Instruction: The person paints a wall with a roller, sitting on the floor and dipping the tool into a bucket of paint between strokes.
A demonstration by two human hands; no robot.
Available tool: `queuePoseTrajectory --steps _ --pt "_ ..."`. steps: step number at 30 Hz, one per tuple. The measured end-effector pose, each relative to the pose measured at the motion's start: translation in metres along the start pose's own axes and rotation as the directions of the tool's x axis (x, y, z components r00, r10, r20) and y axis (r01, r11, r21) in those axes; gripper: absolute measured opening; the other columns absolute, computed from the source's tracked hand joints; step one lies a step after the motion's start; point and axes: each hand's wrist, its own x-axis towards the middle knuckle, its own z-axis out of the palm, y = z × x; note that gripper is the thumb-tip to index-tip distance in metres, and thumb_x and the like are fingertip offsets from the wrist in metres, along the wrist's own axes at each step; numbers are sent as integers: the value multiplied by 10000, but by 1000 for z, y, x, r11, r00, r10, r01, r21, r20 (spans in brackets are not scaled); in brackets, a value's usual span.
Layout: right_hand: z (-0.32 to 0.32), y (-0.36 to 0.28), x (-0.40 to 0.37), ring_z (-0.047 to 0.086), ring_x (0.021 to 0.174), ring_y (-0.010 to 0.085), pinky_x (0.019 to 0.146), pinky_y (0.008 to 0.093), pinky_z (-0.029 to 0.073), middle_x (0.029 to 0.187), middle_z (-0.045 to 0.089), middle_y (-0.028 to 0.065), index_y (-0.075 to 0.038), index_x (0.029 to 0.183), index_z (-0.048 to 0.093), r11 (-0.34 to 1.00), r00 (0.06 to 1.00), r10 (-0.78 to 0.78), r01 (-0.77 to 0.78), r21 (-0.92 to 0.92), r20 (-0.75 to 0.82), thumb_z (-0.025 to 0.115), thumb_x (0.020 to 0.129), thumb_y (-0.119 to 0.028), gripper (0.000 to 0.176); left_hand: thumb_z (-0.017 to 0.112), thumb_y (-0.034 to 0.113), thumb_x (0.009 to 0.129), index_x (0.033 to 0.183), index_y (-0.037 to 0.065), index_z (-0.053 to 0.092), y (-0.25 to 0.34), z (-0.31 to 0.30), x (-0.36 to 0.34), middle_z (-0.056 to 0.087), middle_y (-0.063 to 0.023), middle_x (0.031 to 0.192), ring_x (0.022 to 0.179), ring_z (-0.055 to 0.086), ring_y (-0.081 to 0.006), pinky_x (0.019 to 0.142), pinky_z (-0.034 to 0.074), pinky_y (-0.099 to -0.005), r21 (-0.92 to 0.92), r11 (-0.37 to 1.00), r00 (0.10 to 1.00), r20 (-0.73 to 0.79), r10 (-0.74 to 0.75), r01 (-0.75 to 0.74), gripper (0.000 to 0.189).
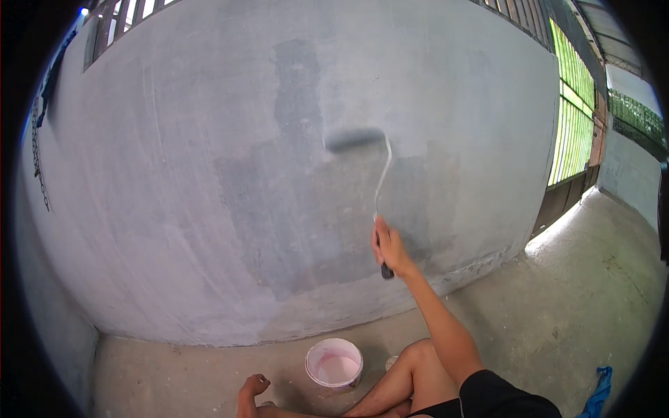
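Note:
My right hand [393, 249] is closed round the black handle of a paint roller [382, 182]. The roller's dark sleeve is against the grey wall [188, 174] or very close to it, slightly smeared by motion. Darker, damp-looking patches spread over the wall below and above the sleeve. Down at the lower left, my left hand [252, 391] hangs low near my bent leg, its fingers curled in with nothing seen in them. Between that hand and my other leg, a white bucket [313, 371] with pale pinkish liquid stands on the floor.
A concrete floor [550, 306] runs along the wall's foot. At the right is a slatted gate [573, 104] with green light behind it. A chain [37, 157] hangs at the far left. Some blue cloth [598, 393] lies at the lower right.

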Motion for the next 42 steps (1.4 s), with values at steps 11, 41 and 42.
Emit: queuePoseTrajectory --steps 11,41,42 --pt "3 35 -41 387 362 116 372 266 329 428 363 6 -78 547 382 996 995 71 -74 -58 -66 314 951 -568 638 631 394 742 943 79 687 17 -9 -12 658 -209 980 961 619 -361 848 496 -418 -33 993 991 74 -114 117 378" --pt "12 -113 69 383 366 114 375 274 340 437 365 0 -95 558 376 980 987 -140 127 -150 -81 332 908 -643 652 635 373 734 947 88 692 20 -9 -14 662 -206 974 964 624 -353 861 493 -412 -40 989 988 72 -138 141 361" --pt "14 -129 78 383 366 114 375 274 340 437 365 0 -95 558 376 981 987 -138 126 -148 -80 332 908 -643 652 635 370 733 945 87 693 21 -10 -15 662 -205 974 962 625 -353 858 495 -411 -45 988 987 73 -143 147 358"
